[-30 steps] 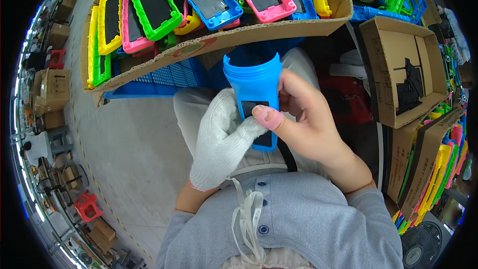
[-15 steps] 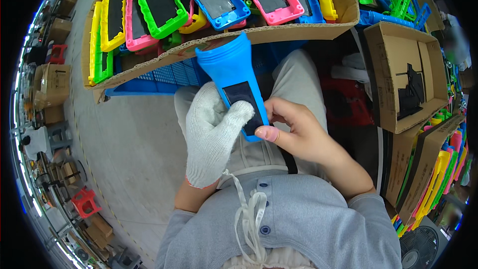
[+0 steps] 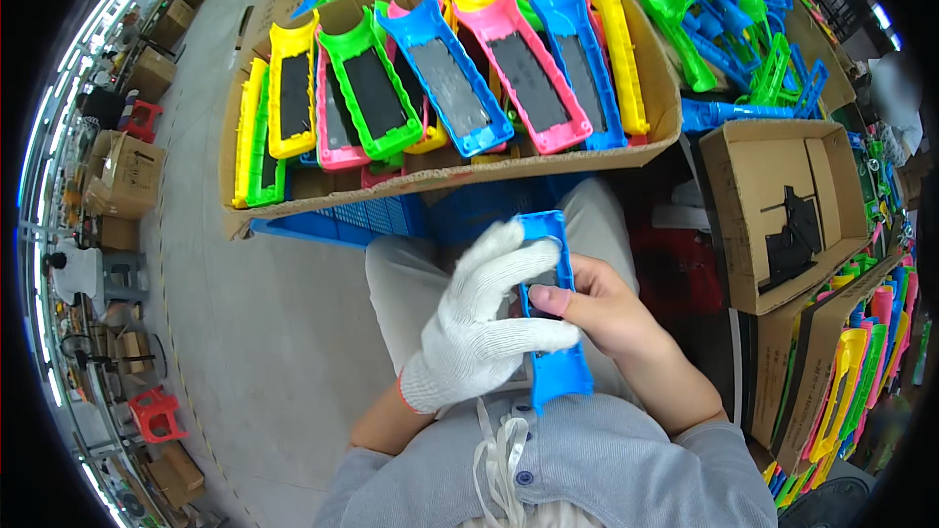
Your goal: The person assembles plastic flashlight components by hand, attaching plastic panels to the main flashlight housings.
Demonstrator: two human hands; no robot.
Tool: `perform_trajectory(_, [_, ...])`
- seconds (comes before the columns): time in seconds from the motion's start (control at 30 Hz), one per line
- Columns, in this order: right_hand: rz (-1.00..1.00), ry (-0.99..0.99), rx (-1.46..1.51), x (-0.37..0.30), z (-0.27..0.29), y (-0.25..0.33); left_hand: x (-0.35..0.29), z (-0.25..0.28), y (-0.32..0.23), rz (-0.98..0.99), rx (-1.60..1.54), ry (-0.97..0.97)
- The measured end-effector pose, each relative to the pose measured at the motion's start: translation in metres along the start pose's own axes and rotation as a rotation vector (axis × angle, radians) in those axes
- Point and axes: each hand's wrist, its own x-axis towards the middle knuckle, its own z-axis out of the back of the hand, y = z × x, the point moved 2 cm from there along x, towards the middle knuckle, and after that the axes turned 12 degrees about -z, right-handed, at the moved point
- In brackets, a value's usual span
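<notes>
In front of my lap I hold a blue plastic casing [image 3: 561, 378], a long shell with a flared end pointing toward me. Its hollow, ribbed side faces up, and a dark panel shows partly inside. My left hand [image 3: 468, 328], in a white knitted glove, grips it from the left, fingers over the far part and thumb across the near part. My bare right hand [image 3: 614, 311] is closed on the right edge, its thumb pressed inside the shell. Beyond my hands, similar casings in yellow, green, pink and blue stand in a cardboard box [image 3: 460, 179].
A blue plastic crate [image 3: 342, 225] is under the box. At right, a smaller carton [image 3: 722, 171] holds black parts [image 3: 794, 235]. Green and blue plastic pieces [image 3: 724, 29] are heaped at the far right. Another carton [image 3: 797, 381] stands beside colourful casings. Red stools stand at left.
The blue casing has been turned over and end for end: its flared end now points toward me and its inside shows. Both hands have shifted their grip. The view has tilted up.
</notes>
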Motion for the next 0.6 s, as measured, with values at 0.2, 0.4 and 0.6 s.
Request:
perform_trajectory(0.2, [0.330,-0.267,-0.164,0.005,-0.019,0.017,-0.022,-0.011,0.010,0.727,-0.983,-0.299])
perform_trajectory(0.4, [0.442,-0.261,-0.398,-0.001,-0.041,0.035,-0.016,-0.009,-0.005,0.779,-0.802,-0.179])
perform_trajectory(0.6, [1.400,-0.513,-1.810,-0.015,-0.068,0.080,0.001,0.048,-0.023,0.815,-0.128,0.138])
